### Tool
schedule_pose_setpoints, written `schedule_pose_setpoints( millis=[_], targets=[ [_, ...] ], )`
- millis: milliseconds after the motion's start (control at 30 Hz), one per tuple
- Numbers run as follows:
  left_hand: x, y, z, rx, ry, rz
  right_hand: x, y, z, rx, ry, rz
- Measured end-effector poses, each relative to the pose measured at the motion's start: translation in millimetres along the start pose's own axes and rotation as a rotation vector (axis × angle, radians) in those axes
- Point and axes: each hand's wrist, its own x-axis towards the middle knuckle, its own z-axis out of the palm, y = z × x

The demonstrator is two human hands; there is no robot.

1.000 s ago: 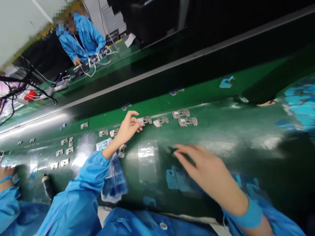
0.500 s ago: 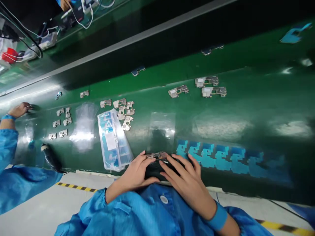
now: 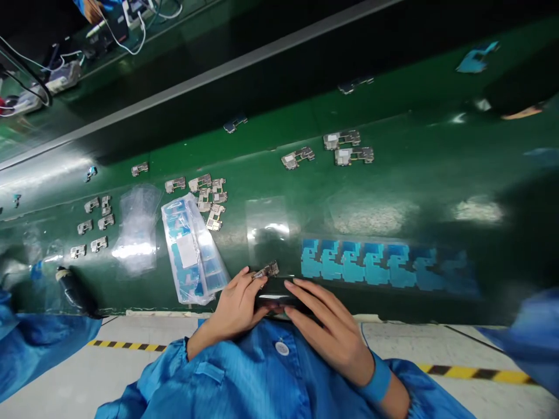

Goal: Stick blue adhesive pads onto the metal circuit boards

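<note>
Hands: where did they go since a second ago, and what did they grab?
The left hand reached out to the metal parts; it came back to the near edge, its fingers pinching a small metal part. The right hand drew back too, and both now hold a dark device. The bag of blue films and the blue sticker strip stayed on the green belt.

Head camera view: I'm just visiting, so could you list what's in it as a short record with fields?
Surface: green belt
Left hand: grips one end of a black device, fingertips at a small metal part
Right hand: fingers laid over the device's other end; grip unclear
Right of the hands: row of blue stickers
Left of the hands: bag of blue pieces
Beyond the hands: clear film, loose metal parts
</note>
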Motion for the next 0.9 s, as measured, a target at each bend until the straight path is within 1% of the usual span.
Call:
schedule_pose_setpoints(
  millis=[67, 133, 200, 233, 267, 333, 400, 467, 533, 600, 633, 667, 733, 800, 900],
  targets=[
    [-2.9, 0.2, -1.4, -0.017, 0.0, -0.007, 0.3, -12.0, -9.4, 0.032, 0.03, 0.118],
    [-1.8, 4.3, -9.5, -0.093, -0.029, -0.037, 5.3, -21.3, -25.2, 0.132, 0.022, 0.177],
    [6.7, 11.8, -23.9, -0.218, -0.041, -0.144, 17.9, -25.0, -44.9, 0.241, 0.009, 0.253],
    [14.5, 15.9, -32.1, -0.289, -0.018, -0.221, 27.0, -24.0, -54.6, 0.274, 0.046, 0.328],
    [24.9, 19.7, -39.8, -0.364, 0.031, -0.291, 37.9, -21.1, -63.1, 0.294, 0.119, 0.417],
    [52.6, 24.5, -50.6, -0.547, 0.158, -0.387, 63.8, -8.8, -75.0, 0.353, 0.303, 0.592],
    [88.1, 22.9, -52.9, -0.79, 0.27, -0.449, 94.8, 12.6, -79.3, 0.489, 0.401, 0.672],
    [129.0, 13.6, -48.5, -1.037, 0.327, -0.498, 130.0, 41.3, -78.5, 0.658, 0.399, 0.674],
    [169.6, -2.2, -41.0, -1.208, 0.32, -0.519, 164.5, 71.2, -75.4, 0.805, 0.382, 0.662],
    [202.3, -21.0, -32.7, -1.267, 0.265, -0.517, 190.4, 96.3, -71.2, 0.889, 0.36, 0.654],
    [214.1, -30.1, -28.4, -1.271, 0.235, -0.52, 198.4, 106.1, -68.8, 0.912, 0.348, 0.653],
    [222.5, -38.3, -24.0, -1.263, 0.21, -0.527, 203.1, 113.9, -66.3, 0.926, 0.343, 0.654],
    [230.6, -51.2, -15.1, -1.234, 0.184, -0.543, 204.4, 124.6, -61.5, 0.947, 0.333, 0.67],
    [230.6, -58.6, -6.8, -1.214, 0.15, -0.564, 199.5, 130.6, -57.4, 0.962, 0.293, 0.709],
    [224.6, -61.9, 1.5, -1.216, 0.068, -0.611, 191.3, 134.9, -53.5, 0.96, 0.187, 0.79]
  ],
)
